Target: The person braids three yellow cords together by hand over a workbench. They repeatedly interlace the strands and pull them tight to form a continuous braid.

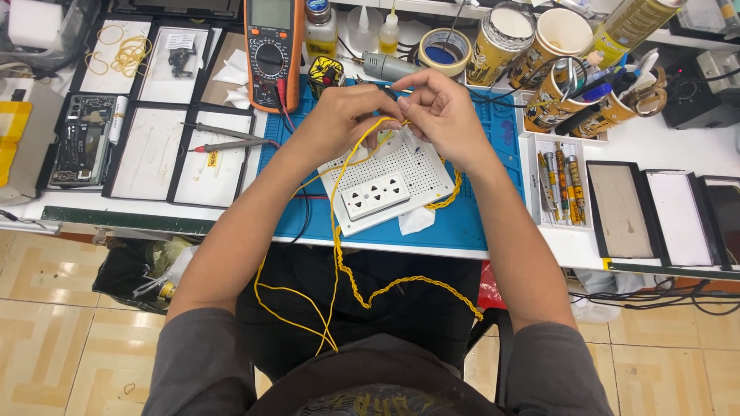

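Nearest us, the twisted yellow wire [401, 286] hangs off the front edge of the blue mat [470, 219] into our lap, slack so the ends reach the hands. On the mat, a white perforated board [401, 166] carries a white socket strip [375, 196]; the wire loops around it. Just above the board, our left hand [339, 119] and right hand [443, 108] meet, fingertips pressed together, pinching the wire ends, apparently to keep the strands steady. Beyond the mat's far-left corner stands an orange multimeter [273, 46].
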